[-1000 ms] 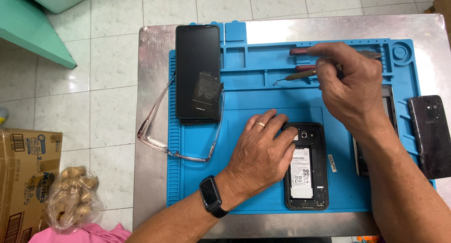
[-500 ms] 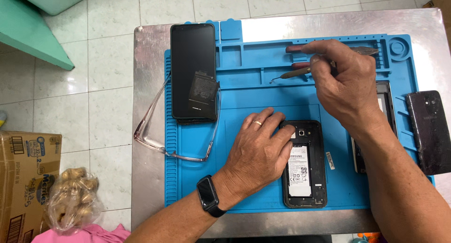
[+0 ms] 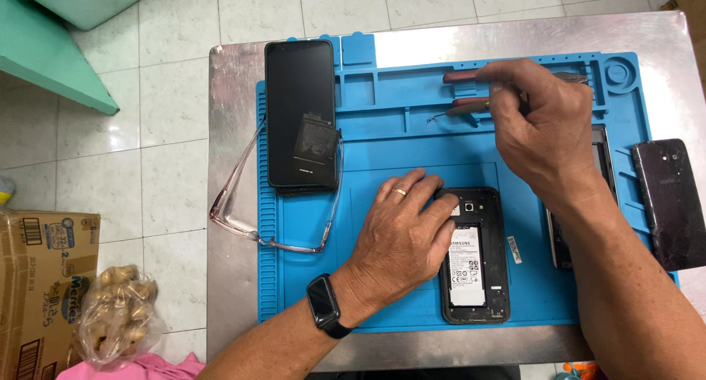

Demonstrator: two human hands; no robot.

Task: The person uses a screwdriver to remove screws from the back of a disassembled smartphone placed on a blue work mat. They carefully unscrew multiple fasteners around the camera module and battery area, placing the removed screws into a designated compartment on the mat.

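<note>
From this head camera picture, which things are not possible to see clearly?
- Head view: the right hand covers the ends of the red-handled tools, so its grip cannot be told.
- The left hand hides the left top corner of the opened phone.
- The right forearm covers most of another phone on the blue mat.
- The small part beside the opened phone is too small to identify.

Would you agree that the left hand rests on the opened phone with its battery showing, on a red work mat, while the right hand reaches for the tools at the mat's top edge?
Not quite: the work mat is blue, as the head view shows. Otherwise yes: the left hand rests on the opened phone with its battery showing, and the right hand reaches for the tools at the mat's top edge.
</note>
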